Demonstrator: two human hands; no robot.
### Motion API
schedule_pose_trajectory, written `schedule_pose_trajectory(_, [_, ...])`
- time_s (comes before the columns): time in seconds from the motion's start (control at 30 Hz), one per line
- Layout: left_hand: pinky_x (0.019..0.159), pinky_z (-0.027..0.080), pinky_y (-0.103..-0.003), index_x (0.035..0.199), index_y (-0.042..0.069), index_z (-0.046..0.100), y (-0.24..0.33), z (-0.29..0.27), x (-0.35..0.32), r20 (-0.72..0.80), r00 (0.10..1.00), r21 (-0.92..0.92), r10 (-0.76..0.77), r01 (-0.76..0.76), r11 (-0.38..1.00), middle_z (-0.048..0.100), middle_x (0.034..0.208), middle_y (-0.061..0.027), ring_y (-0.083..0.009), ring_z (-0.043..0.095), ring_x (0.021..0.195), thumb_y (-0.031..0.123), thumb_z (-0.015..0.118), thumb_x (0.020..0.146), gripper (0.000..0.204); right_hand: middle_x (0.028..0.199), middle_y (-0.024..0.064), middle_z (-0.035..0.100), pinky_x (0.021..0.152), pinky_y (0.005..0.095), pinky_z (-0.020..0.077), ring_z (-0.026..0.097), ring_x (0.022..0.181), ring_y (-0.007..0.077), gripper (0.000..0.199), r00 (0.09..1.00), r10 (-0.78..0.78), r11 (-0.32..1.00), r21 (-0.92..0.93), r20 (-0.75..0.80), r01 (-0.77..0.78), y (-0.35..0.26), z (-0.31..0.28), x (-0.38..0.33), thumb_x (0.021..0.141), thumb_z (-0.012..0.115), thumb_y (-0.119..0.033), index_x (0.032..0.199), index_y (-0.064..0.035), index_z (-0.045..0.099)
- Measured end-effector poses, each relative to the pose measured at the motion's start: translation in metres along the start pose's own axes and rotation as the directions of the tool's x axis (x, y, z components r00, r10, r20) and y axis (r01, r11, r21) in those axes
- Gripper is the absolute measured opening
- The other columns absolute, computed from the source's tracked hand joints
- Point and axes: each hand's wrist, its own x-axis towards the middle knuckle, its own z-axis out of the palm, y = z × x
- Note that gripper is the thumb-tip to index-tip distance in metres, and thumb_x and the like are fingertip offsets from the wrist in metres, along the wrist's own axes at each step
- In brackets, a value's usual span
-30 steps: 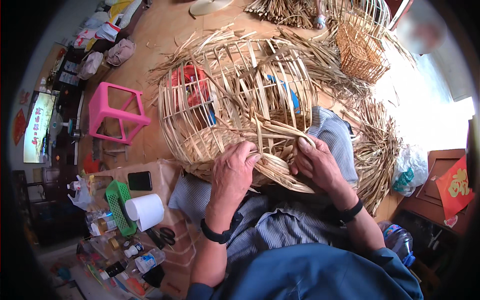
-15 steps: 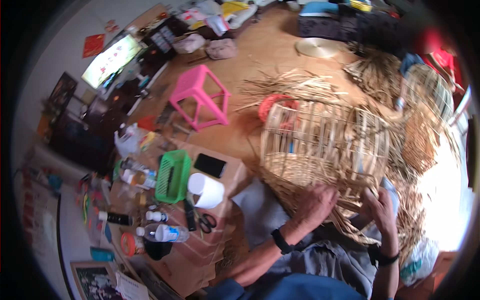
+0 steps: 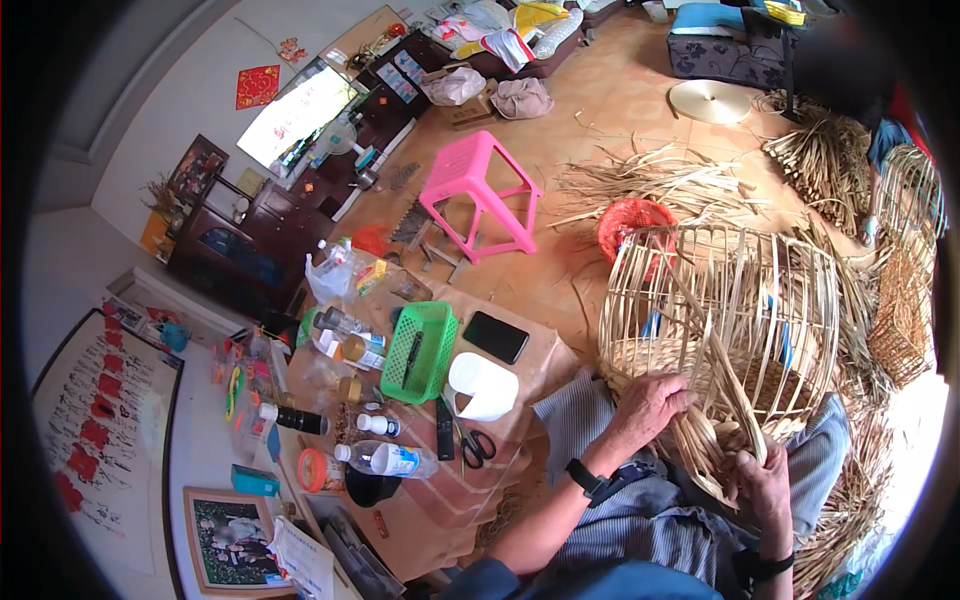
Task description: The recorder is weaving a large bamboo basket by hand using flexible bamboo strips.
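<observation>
A half-woven basket point(image 3: 640, 355) of straw-coloured strips rests across my lap. Its upright stakes and thin hoops stand open at the far end, and a woven band shows nearer me. My left hand point(image 3: 648, 412) is closed at the basket's near edge, fingers pinching the plaited strands there. My right hand point(image 3: 764, 482), to the right and closer to my body, grips a long flat dried strip point(image 3: 738, 395) that runs up in front of the stakes. Loose strip ends bunch between my hands. The tips of my right fingers are partly hidden.
Left of my lap, a low table holds scissors point(image 3: 477, 449), a paper roll point(image 3: 483, 387), a phone point(image 3: 496, 337), a green basket point(image 3: 443, 340) and bottles. A pink stool point(image 3: 477, 165), a red plastic basket point(image 3: 632, 212) and strip piles point(image 3: 690, 185) lie beyond. Another person's sleeve point(image 3: 887, 140) shows far right.
The view has swung left, so everything sits further right in the picture. My right hand has come down and nearer my body, with the long strip now drawn out upright between my hands.
</observation>
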Motion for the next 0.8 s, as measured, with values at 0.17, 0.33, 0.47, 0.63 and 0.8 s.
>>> schedule_pose_trajectory(0.17, [0.072, 0.052, -0.049, 0.089, 0.000, 0.064, 0.015, 0.000, -0.006, -0.020, 0.999, 0.039, -0.030, 0.031, 0.999, 0.067, 0.078, -0.0181, -0.0381, 0.068, 0.076, 0.032, 0.076, 0.103, 0.037, 0.066, 0.0077, 0.069, 0.038, 0.0264, 0.0419, 0.055, 0.040, 0.0114, 0.038, 0.995, 0.073, 0.997, -0.032, -0.061, -0.075, 0.012, -0.008, 0.011, 0.111, 0.072, -0.033, 0.095, 0.0019, 0.073])
schedule_pose_trajectory(0.33, [0.074, 0.052, -0.049, 0.088, -0.001, 0.065, 0.032, 0.012, -0.015, -0.039, 0.998, 0.094, 0.055, -0.051, 0.994, 0.065, 0.080, -0.0181, -0.0371, 0.067, 0.079, 0.025, 0.078, 0.102, 0.032, 0.049, 0.0041, 0.058, 0.036, 0.0272, 0.0399, 0.048, 0.034, 0.0107, 0.044, 0.981, 0.027, 0.995, -0.091, -0.191, -0.045, 0.023, -0.018, -0.001, 0.113, 0.068, -0.035, 0.085, -0.0005, 0.068])
schedule_pose_trajectory(0.47, [0.071, 0.051, -0.048, 0.086, -0.001, 0.063, 0.034, 0.015, -0.014, -0.033, 0.998, 0.105, 0.061, -0.058, 0.993, 0.065, 0.078, -0.0180, -0.0375, 0.067, 0.077, 0.027, 0.077, 0.102, 0.035, 0.046, 0.0016, 0.052, 0.037, 0.0276, 0.0401, 0.044, 0.032, 0.0102, 0.048, 0.982, 0.002, 0.998, -0.068, -0.191, -0.015, 0.027, -0.012, -0.001, 0.115, 0.064, -0.036, 0.080, -0.0027, 0.064])
schedule_pose_trajectory(0.63, [0.065, 0.051, -0.048, 0.085, 0.003, 0.067, 0.026, 0.005, -0.002, 0.029, 0.998, 0.069, -0.048, 0.046, 0.997, 0.066, 0.073, -0.0173, -0.0371, 0.067, 0.069, 0.031, 0.075, 0.103, 0.034, 0.057, 0.0014, 0.055, 0.040, 0.0285, 0.0384, 0.047, 0.041, 0.0112, 0.037, 0.953, 0.091, 0.992, -0.061, -0.290, -0.114, 0.011, -0.005, 0.004, 0.115, 0.059, -0.029, 0.090, -0.0025, 0.063])
schedule_pose_trajectory(0.8, [0.066, 0.053, -0.043, 0.097, 0.005, 0.077, 0.017, -0.015, 0.011, 0.186, 0.977, 0.030, -0.109, 0.105, 0.994, 0.071, 0.074, -0.0173, -0.0325, 0.070, 0.066, 0.034, 0.077, 0.103, 0.029, 0.063, 0.0031, 0.053, 0.069, 0.0386, 0.0534, 0.055, 0.057, 0.0206, 0.032, 0.890, -0.248, 0.908, 0.229, -0.382, 0.351, -0.012, -0.037, -0.005, 0.116, 0.061, -0.033, 0.102, -0.0036, 0.065])
